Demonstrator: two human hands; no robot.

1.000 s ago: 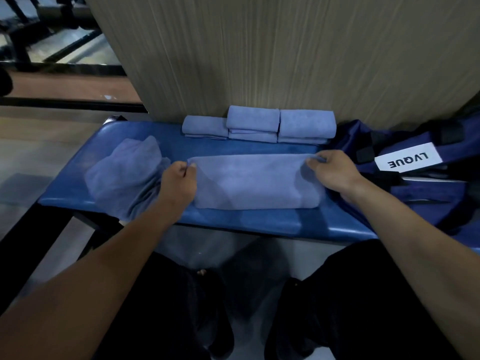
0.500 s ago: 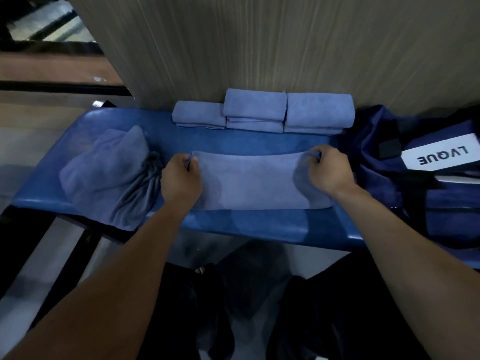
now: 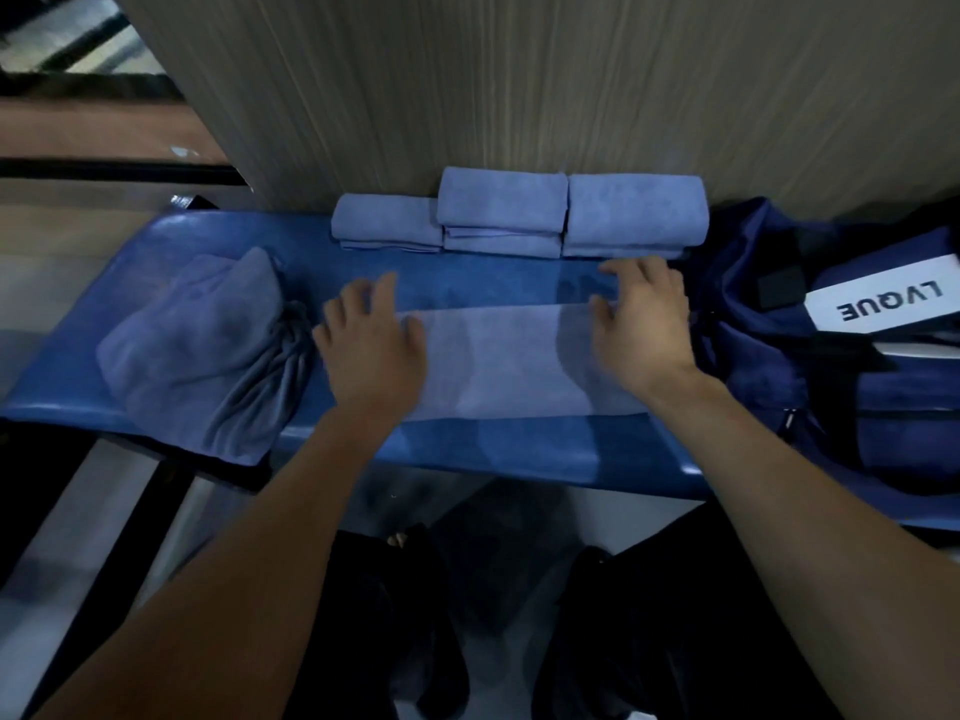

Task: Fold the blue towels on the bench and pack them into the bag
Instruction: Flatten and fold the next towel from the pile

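A long folded blue towel [image 3: 506, 363] lies flat across the middle of the blue bench [image 3: 467, 444]. My left hand [image 3: 371, 345] rests on its left end with fingers spread and straight. My right hand [image 3: 641, 324] lies on the right end, fingers also straight. Against the wall stand folded blue towels [image 3: 501, 213] in a row, some stacked. A crumpled blue towel [image 3: 202, 350] sits at the bench's left. The dark blue bag [image 3: 769, 366] with a white label lies at the right end.
A wood-grain wall panel [image 3: 519, 85] rises directly behind the bench. Black bench legs [image 3: 104, 511] show below left, over a pale floor. My dark trouser legs [image 3: 649, 615] stand close to the bench's front edge.
Both hands let go of the towel's far corners and now lie flat with fingers spread. The towel has become narrower, its far edge folded toward me. The camera moved closer.
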